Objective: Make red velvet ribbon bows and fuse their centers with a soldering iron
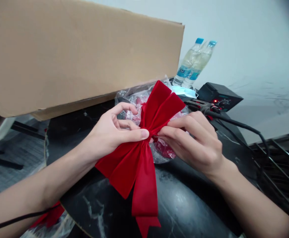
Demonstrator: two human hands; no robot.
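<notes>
A large red velvet bow point(145, 178) is held up above the dark table, its loops spread to the upper right and lower left and its tails hanging down. My left hand point(117, 127) grips the bow at its centre, the thumb pressed on the knot. At the right side of that knot, my right hand point(196, 140) pinches with thumb and fingertips; what lies between them there is mostly hidden. Behind the bow lies crumpled clear plastic wrapping point(129, 99) with red pieces inside.
A big cardboard box point(85, 49) stands at the back left. Two water bottles point(191, 64), a blue face mask point(184, 92) and a black control box point(220, 96) with a lit red light and a cable point(236, 122) are at the back right. The black marbled table point(184, 198) has a curved edge.
</notes>
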